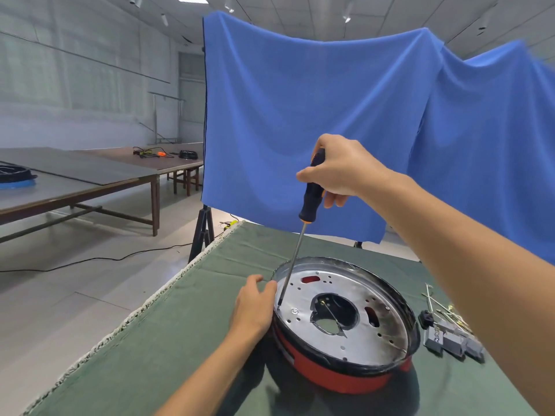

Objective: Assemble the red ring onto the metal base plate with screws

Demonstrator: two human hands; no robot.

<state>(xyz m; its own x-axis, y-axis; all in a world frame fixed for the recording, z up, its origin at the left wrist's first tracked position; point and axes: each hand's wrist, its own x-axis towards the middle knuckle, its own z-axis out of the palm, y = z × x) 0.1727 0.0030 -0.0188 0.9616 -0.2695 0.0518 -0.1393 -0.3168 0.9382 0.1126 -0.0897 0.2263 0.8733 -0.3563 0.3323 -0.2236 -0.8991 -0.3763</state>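
Observation:
The round metal base plate (357, 298), with a large centre hole and several small holes, sits inside a black rim on top of the red ring (333, 375) on the green cloth. My right hand (336, 169) grips the black and orange handle of a screwdriver (310, 196). Its shaft slants down, and the tip touches the plate at its left edge, near the rim. My left hand (255, 307) holds the left side of the rim, fingers curled over it beside the tip. I cannot make out a screw under the tip.
The green cloth (186, 340) covers the table, whose frayed left edge runs diagonally. Grey parts, a black plug and thin metal rods (450, 334) lie right of the ring. A blue cloth backdrop (330, 115) hangs behind the table. Long tables stand at the far left.

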